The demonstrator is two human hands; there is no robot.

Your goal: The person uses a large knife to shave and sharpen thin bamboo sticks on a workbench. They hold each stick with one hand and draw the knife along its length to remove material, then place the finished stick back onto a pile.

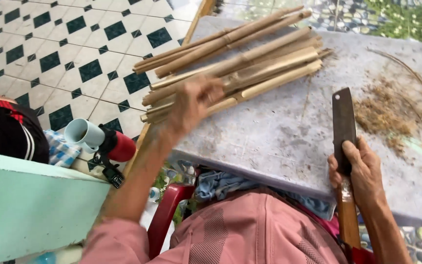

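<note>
The left hand (194, 100), blurred with motion, is over the near ends of the bamboo sticks (235, 61), a loose bundle lying slantwise at upper centre of the frame on the grey bench (279, 142). Its fingers seem to curl on the sticks, but the blur hides whether they have closed on one. The right hand (362, 173), at lower right, is clamped on the wooden handle of a cleaver (344, 122), whose dark blade lies flat on the bench, pointing away from the person. To the right of the blade lies a heap of brown shavings (384, 110).

The step in hand looks like picking a stick from the bundle while the cleaver waits. The next move would call for one stick to be pulled clear of the others and brought near the blade, with the fingers kept off the edge.
</note>
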